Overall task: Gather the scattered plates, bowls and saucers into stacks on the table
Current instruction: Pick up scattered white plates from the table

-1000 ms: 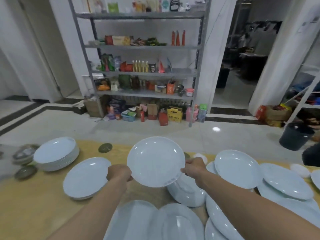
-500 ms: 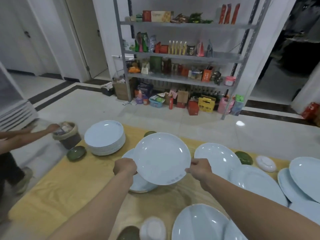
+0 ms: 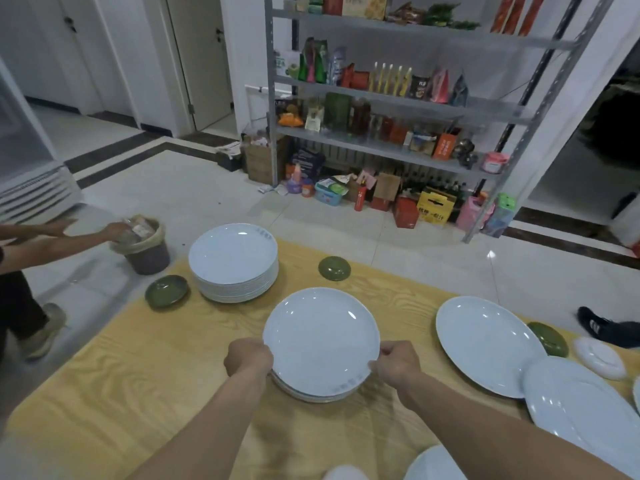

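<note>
Grip: left hand (image 3: 247, 358) and right hand (image 3: 394, 363) curl on opposite rims of a white plate (image 3: 322, 337), set over a low stack (image 3: 311, 394) between them; contact unclear. Step, likely: seating it. Next: square edges, release. Beyond left hand, tall stack (image 3: 233, 265); right of right hand, loose plates (image 3: 485, 344). Yellow wood-grain counter (image 3: 138, 393); tiled floor (image 3: 207, 188), stocked shelves (image 3: 398, 100) behind.

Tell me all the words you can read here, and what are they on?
Nothing reads clearly enough to quote.
Dark characters on the yellow box: too blurred.
Print on the orange bag: too small.
Grey marks on the rim of the held plate: unreadable.
Grey marks on top of the tall stack: unreadable.
</note>
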Available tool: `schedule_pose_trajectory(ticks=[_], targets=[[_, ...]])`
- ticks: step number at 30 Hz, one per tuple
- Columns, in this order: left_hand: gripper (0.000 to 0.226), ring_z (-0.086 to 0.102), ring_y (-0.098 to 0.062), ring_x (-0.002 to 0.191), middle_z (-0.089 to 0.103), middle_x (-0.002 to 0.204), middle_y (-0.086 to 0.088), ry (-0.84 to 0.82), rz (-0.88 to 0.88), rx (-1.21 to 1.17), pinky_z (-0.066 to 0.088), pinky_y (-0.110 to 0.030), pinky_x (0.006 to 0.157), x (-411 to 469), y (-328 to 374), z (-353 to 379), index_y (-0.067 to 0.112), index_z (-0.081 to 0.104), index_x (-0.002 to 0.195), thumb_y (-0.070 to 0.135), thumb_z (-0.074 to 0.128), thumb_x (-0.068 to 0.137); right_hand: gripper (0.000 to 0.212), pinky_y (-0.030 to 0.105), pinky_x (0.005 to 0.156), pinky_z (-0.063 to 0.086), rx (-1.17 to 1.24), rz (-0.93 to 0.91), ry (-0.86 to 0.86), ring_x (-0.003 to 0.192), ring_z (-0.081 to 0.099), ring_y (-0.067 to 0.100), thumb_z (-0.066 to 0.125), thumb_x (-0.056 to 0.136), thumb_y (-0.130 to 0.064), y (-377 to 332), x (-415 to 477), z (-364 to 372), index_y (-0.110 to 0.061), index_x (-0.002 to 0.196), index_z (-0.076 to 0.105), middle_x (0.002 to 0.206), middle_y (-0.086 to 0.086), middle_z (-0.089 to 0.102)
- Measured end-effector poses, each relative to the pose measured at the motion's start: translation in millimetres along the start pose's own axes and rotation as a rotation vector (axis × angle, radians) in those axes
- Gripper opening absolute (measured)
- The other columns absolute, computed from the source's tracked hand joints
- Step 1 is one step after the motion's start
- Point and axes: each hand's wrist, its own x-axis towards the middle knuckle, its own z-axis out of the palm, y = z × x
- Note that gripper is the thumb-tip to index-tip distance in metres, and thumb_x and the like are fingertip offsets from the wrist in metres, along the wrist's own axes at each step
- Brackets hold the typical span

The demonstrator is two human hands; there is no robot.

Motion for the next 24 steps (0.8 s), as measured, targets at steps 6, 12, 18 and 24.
schedule_pose_trajectory(ticks=[6, 12, 18, 24], targets=[[0.021, 0.062, -0.034, 0.089, 0.066, 0.090, -0.014, 0.030, 0.127, 0.211, 0.047, -0.031, 0.073, -2, 2, -2, 0.000, 0.070, 0.088, 0.003, 0.048, 0.090, 0.029, 0.035, 0.076, 0.057, -0.056, 0.002, 0.017, 0.082, 0.067, 0.021, 0.058, 0.073, 0.003, 2, 7, 7, -0.017, 0.081, 0.077, 0.083, 0.001, 0.073], [0.015, 0.061, -0.033, 0.094, 0.065, 0.114, -0.016, 0.022, 0.189, 0.310, 0.048, -0.033, 0.076, -15, 9, -2, 0.006, 0.067, 0.092, 0.005, 0.052, 0.092, 0.042, 0.025, 0.071, 0.049, -0.184, -0.044, -0.081, 0.091, 0.062, 0.016, 0.069, 0.081, -0.015, 2, 9, -3, -0.012, 0.124, 0.066, 0.105, 0.003, 0.067], [0.048, 0.038, -0.025, 0.132, 0.043, 0.145, -0.003, -0.086, 0.829, 0.916, 0.040, -0.034, 0.101, -72, 37, 19, 0.021, 0.042, 0.143, 0.032, 0.046, 0.097, 0.085, 0.041, 0.116, 0.025, -0.953, -0.460, 0.013, 0.146, 0.025, 0.026, 0.042, 0.094, -0.061, 5, -18, -66, -0.023, 0.157, 0.001, 0.163, 0.008, 0.013], [0.065, 0.005, -0.032, 0.149, -0.001, 0.164, -0.005, -0.271, 1.263, 1.162, 0.018, -0.047, 0.116, -190, 75, 81, 0.028, 0.016, 0.153, 0.051, 0.039, 0.097, 0.081, 0.054, 0.085, 0.052, -1.129, -0.510, 0.205, 0.114, 0.064, 0.030, 0.037, 0.076, -0.071, 38, -60, -171, -0.027, 0.144, 0.042, 0.132, 0.011, 0.061]])
